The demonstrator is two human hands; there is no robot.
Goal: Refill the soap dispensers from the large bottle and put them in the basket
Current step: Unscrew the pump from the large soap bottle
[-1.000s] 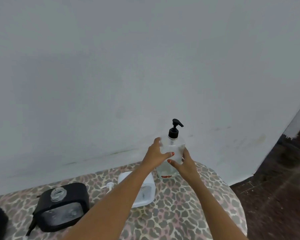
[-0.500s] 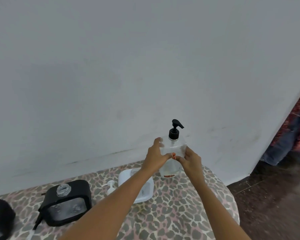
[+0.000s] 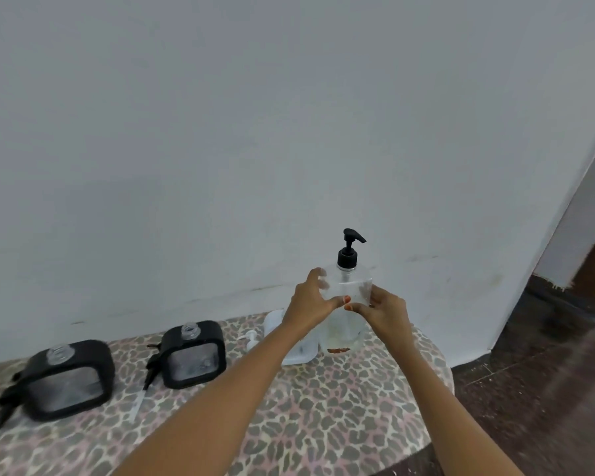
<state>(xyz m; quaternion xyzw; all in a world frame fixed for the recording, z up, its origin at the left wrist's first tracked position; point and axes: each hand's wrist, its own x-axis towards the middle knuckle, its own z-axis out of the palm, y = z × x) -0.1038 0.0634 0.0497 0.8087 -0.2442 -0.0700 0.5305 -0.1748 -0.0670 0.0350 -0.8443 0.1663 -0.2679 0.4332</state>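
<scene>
Large clear plastic bottle [image 3: 349, 286] with black pump head [image 3: 348, 250], upright at the far side of the round table under a leopard-print cloth [image 3: 323, 407], close to the pale grey wall [image 3: 255, 132]. Base with a reddish mark down at the cloth; contact there not certain. Gripped from both sides at the shoulder: left hand [image 3: 308, 305] wrapped round the left face, fingers curled behind, thumb laid across the front; right hand [image 3: 387, 312] likewise round the right face. Thumb tips with orange-red nails almost meeting on the front.

Just left of the bottle, partly behind the left forearm, a white square plastic container [image 3: 298, 353], and beside that a small white pump [image 3: 251, 340]. Further left, a black-cased square soap dispenser [image 3: 193, 359] with clear window and open clear neck on top, mid-table. Well left of it, a second black-cased dispenser [image 3: 69, 379] of the same kind near the left edge. Thin clear tube [image 3: 137, 405] flat on the cloth between the two. Dark brown floor [image 3: 547, 389] off to the right.
</scene>
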